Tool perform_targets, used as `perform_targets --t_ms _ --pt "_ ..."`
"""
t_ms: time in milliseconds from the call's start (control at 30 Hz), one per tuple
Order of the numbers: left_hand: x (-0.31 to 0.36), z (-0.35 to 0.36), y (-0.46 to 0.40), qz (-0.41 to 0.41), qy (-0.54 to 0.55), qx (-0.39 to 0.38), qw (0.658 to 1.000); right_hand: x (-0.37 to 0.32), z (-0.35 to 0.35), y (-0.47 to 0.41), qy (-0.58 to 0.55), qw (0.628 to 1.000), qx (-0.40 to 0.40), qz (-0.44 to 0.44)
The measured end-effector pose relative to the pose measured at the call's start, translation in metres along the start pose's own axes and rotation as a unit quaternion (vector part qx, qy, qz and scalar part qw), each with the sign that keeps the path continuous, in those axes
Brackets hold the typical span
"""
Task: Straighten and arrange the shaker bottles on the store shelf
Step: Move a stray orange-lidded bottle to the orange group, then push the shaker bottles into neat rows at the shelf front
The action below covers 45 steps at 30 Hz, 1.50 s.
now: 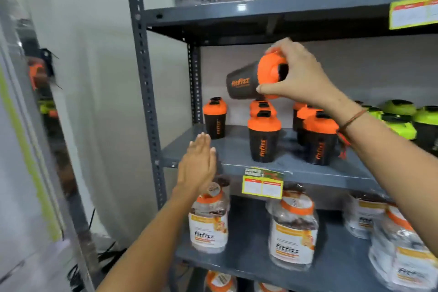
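Observation:
My right hand [299, 73] grips the orange lid of a black shaker bottle [241, 82], holding it on its side in the air above the middle shelf [237, 149]. Several black shakers with orange lids stand upright below it: one at the back left [215, 118], one at the front [263, 137], another at the right [318, 142], more behind. My left hand [198, 166] hovers flat and open, fingers together, at the shelf's front left edge, holding nothing. Green-lidded shakers [403, 118] stand at the far right.
The grey metal rack's upright post [147, 92] runs down the left. Clear jars with orange lids [209, 223] fill the shelf below; a yellow price tag [262, 185] hangs on the middle shelf's edge. Bagged products sit on the top shelf [260, 10].

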<state>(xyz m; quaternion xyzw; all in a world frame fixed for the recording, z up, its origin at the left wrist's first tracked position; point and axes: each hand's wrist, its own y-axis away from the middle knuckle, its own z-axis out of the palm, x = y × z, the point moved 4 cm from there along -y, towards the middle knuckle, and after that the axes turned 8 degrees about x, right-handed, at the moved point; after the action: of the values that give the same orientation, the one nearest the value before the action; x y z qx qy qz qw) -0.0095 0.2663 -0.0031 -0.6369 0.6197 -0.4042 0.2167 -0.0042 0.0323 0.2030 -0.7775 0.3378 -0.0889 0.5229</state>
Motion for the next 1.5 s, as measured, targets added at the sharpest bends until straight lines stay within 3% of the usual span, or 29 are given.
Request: perform_targets --t_ms 133,267,533,933,1033,1133,1233,1300,1333,1400,1500 --pt "-0.054 0.019 -0.02 -0.086 -0.05 -0.152 0.983 -0.019 0.074 -0.011 0.028 0.995 -0.095 -0.024" --pt "-0.072 0.031 -0.03 -0.077 -0.074 -0.221 0.969 -0.023 0.134 -0.022 0.05 0.981 -0.186 -0.019" --pt "-0.077 0.034 -0.027 -0.043 -0.082 -0.213 0.973 -0.024 0.203 -0.027 0.075 0.919 -0.386 -0.015" --pt "-0.078 0.036 -0.024 -0.027 -0.083 -0.175 0.981 -0.013 0.211 -0.024 -0.017 0.896 -0.444 0.012" --pt "-0.079 0.037 -0.025 -0.025 -0.085 -0.172 0.981 -0.014 0.199 -0.025 -0.023 0.916 -0.401 0.008" --pt "-0.078 0.037 -0.024 -0.025 -0.081 -0.179 0.98 -0.018 0.169 -0.029 0.0 0.961 -0.274 -0.028" --pt "-0.078 0.035 -0.029 -0.062 -0.051 -0.215 0.973 -0.011 0.12 -0.024 0.005 0.999 -0.025 -0.039" --pt "-0.077 0.027 -0.037 -0.127 0.047 -0.264 0.955 0.002 0.088 -0.006 -0.042 0.988 0.15 -0.011" --pt "-0.074 0.021 -0.039 -0.173 0.136 -0.297 0.929 0.01 0.077 0.007 -0.067 0.975 0.211 0.014" --pt "-0.068 0.011 -0.044 -0.235 0.308 -0.32 0.865 0.027 0.068 0.035 -0.096 0.959 0.254 0.086" --pt "-0.061 0.007 -0.049 -0.222 0.365 -0.29 0.856 0.051 0.083 0.075 -0.102 0.961 0.173 0.192"
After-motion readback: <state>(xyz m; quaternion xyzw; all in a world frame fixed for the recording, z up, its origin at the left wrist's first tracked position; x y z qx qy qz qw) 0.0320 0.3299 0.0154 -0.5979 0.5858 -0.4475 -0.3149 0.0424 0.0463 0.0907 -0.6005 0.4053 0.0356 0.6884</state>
